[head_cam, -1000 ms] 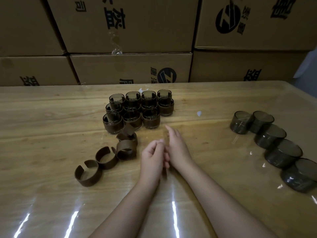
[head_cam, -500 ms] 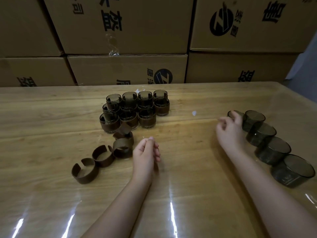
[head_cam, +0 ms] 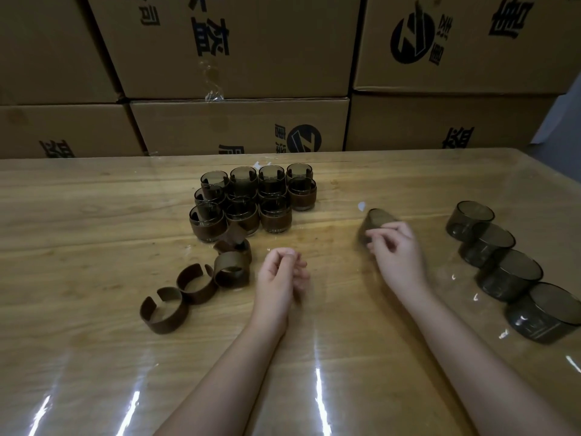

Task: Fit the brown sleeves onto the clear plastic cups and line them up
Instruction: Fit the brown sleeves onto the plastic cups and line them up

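Gripping one bare smoky clear plastic cup (head_cam: 375, 223) in your right hand (head_cam: 396, 256), left hand (head_cam: 279, 273) loosely curled and empty, you face a block of sleeved cups (head_cam: 251, 201); four bare cups (head_cam: 503, 262) and loose brown split-ring sleeves (head_cam: 201, 281) remain.

A bare smoky cup (head_cam: 375, 223) is held tilted above the table, apart from four bare cups (head_cam: 503, 265) lined up at right. Sleeved cups (head_cam: 254, 201) stand grouped at the back, with loose brown sleeves (head_cam: 195, 283) lying just before them.
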### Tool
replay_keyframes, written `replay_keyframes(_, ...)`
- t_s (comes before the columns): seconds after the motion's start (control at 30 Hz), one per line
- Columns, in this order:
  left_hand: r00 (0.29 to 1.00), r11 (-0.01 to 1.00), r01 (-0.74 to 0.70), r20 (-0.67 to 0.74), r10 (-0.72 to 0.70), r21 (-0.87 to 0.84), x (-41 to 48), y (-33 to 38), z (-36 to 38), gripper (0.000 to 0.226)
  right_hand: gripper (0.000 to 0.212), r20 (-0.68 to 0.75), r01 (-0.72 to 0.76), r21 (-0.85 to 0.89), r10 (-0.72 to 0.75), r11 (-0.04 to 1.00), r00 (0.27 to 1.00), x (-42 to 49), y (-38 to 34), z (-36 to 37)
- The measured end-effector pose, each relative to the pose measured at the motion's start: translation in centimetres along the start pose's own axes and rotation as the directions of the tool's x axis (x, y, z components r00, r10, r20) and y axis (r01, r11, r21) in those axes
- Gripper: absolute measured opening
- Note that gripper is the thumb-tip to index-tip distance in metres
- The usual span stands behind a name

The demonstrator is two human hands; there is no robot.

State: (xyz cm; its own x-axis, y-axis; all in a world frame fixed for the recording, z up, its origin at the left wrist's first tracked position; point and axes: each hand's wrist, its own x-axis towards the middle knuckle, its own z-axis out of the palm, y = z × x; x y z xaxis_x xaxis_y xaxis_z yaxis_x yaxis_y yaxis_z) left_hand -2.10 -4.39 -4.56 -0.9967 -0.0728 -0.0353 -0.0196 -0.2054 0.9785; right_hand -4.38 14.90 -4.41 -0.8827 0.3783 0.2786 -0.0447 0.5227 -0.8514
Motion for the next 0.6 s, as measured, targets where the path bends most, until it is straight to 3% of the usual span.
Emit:
replay_keyframes(0.03,1.000,1.000,0.003,0.007,-0.003,0.006,0.1,0.1,0.0,0.013,0.019,0.041,-0.081,0.233,0.073,0.969,0.996,-0.8,-0.8,0.7)
replay_keyframes(0.1,1.000,1.000,-0.005,0.029,0.004,0.026,0.3,-0.1,-0.1,0.023,0.026,0.145,-0.237,0.599,0.188,0.765,0.972,-2.7,-2.1,2.1)
replay_keyframes(0.13,0.999,1.000,-0.010,0.050,0.009,0.029,0.3,-0.1,-0.2,0.029,0.027,0.198,-0.290,0.699,0.212,0.654,0.957,-3.7,-2.5,2.8)
replay_keyframes(0.33,0.974,0.992,-0.062,0.223,0.037,0.106,0.1,-1.0,-0.4,0.063,0.024,0.420,-0.469,0.849,0.229,0.241,0.878,-5.0,-2.7,4.2)
replay_keyframes(0.4,0.967,0.989,-0.091,0.248,0.059,0.120,0.1,-1.2,-0.3,0.074,0.026,0.472,-0.507,0.848,0.215,0.151,0.855,-4.7,-2.5,3.8)
replay_keyframes(0.47,0.969,0.990,-0.100,0.235,0.075,0.099,0.2,-1.4,-0.2,0.069,0.027,0.448,-0.472,0.861,0.154,0.191,0.881,-4.7,-2.2,3.8)
replay_keyframes(0.6,0.991,0.994,0.009,0.137,0.006,-0.110,0.6,-0.8,-0.2,0.046,0.024,0.185,-0.169,0.740,0.044,0.651,0.982,-4.6,-1.5,3.9)
